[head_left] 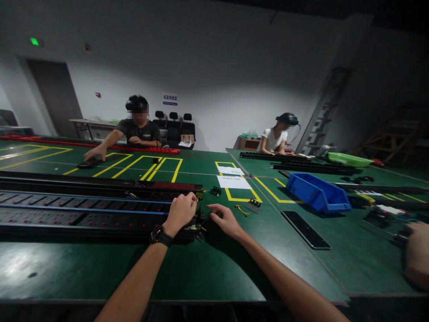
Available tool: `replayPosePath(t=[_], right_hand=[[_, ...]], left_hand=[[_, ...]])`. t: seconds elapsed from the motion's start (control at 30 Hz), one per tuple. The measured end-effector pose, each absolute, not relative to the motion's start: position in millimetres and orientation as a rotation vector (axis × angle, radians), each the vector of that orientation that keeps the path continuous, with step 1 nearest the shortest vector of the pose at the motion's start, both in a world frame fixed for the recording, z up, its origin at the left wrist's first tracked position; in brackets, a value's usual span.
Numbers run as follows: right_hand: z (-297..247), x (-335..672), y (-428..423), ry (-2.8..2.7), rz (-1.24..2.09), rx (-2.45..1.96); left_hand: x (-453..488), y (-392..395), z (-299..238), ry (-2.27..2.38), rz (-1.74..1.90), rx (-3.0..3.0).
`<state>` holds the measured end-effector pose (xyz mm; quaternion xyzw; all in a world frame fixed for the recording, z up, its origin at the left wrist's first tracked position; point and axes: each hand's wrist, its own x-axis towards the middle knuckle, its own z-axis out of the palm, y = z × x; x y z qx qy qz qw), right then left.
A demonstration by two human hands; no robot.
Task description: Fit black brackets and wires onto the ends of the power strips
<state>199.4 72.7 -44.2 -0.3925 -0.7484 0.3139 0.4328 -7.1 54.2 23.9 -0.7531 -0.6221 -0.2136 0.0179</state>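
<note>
My left hand [182, 212], with a black watch [161, 236] on its wrist, rests at the right end of a long black strip unit [124, 219]. This unit has rows of red-dotted slots and blue edge lines. The left fingers are bent at the strip's end, and their tips are partly hidden. Close by on the right, my right hand [225, 219] has curled fingers beside a small dark end piece [199, 217], and what they hold cannot be made out. Wires show at the strip's end. A second black strip [83, 184] lies behind.
On the green table [254, 268] are small black brackets [254, 205], a yellow wire [241, 211], paper sheets [233, 182], a phone [305, 229] and a blue bin [317, 192]. Two people sit across; another person's hand [417, 250] is at the right edge.
</note>
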Motion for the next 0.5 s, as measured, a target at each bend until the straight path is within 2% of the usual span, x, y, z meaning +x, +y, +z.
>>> replayPosePath(t=[0.2, 0.33, 0.5], right_hand=[[-41, 211, 85, -1.436, 1.075, -1.093], [-39, 221, 90, -1.135, 1.293, -1.057], [-37, 227, 92, -0.963, 1.394, -0.976]], left_hand=[[-8, 52, 27, -2.018, -0.719, -2.183], [-7, 51, 26, -2.085, -0.606, -2.233], [-5, 49, 24, -2.03, -0.441, -2.302]])
